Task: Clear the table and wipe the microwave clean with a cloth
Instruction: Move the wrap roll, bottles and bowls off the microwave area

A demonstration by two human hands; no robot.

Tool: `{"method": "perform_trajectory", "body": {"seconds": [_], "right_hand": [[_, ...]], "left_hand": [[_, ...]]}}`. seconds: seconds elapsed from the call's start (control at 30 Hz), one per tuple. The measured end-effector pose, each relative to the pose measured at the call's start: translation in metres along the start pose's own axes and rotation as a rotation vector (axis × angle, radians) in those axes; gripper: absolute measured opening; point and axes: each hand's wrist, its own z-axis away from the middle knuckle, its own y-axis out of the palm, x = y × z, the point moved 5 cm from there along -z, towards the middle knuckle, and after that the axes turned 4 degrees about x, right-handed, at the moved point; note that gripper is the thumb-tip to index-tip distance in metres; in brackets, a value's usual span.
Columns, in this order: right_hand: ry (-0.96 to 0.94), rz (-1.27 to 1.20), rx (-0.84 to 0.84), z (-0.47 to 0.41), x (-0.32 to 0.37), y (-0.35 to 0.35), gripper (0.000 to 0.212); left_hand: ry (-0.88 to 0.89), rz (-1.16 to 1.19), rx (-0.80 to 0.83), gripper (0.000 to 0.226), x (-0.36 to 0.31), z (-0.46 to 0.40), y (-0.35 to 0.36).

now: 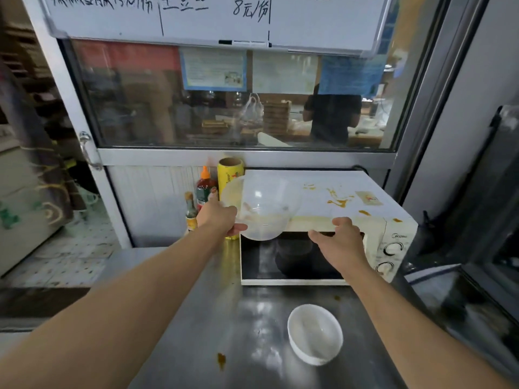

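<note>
Nearest me, a round white ceramic bowl [315, 333] sits upright on the stainless steel surface [196, 318], in front of the white countertop microwave [323, 226]. A brown sauce smear [221, 359] lies on the surface, left of that bowl.

My left hand [217, 217] grips a clear plastic bowl [265, 209] at its left rim, fingers curled round the edge, holding it tilted above the microwave's front left corner. My right hand [341, 240] is at the microwave's top front edge, fingers relaxed and spread, holding nothing; I cannot tell whether it touches.

Orange-brown sauce stains [338, 202] mark the microwave's top. Left of the microwave stand a yellow roll of cling wrap [230, 171], a red sauce bottle [205, 188] and a small dark bottle [191, 210].
</note>
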Motion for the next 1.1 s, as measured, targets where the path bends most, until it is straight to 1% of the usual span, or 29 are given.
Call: {"method": "perform_trajectory", "body": {"seconds": [0.1,0.17,0.4,0.5,0.63,0.8,1.0,1.1], "right_hand": [[0.024,-0.004,-0.009,0.023,0.002,0.006,0.065],[0.042,-0.007,-0.025,0.040,0.002,0.009,0.066],[0.076,0.039,-0.059,0.097,-0.004,0.018,0.069],[0.092,0.045,-0.069,0.117,-0.013,0.020,0.068],[0.132,0.075,-0.079,0.135,-0.030,0.019,0.064],[0.188,0.093,-0.079,0.140,-0.057,0.019,0.065],[0.247,0.146,-0.010,0.123,-0.105,0.031,0.060],[0.303,0.142,0.033,0.112,-0.135,0.043,0.059]], "left_hand": [[0.003,-0.025,0.031,0.021,0.013,0.016,-0.018],[-0.002,-0.047,0.037,0.014,0.024,0.027,-0.031],[-0.029,-0.117,0.091,0.015,0.070,0.062,-0.063],[-0.049,-0.131,0.123,0.018,0.087,0.072,-0.067],[-0.078,-0.150,0.141,0.013,0.111,0.080,-0.064],[-0.129,-0.194,0.134,0.014,0.139,0.082,-0.052],[-0.195,-0.232,0.119,0.019,0.169,0.080,-0.032],[-0.222,-0.231,0.087,0.027,0.182,0.075,-0.025]]}}
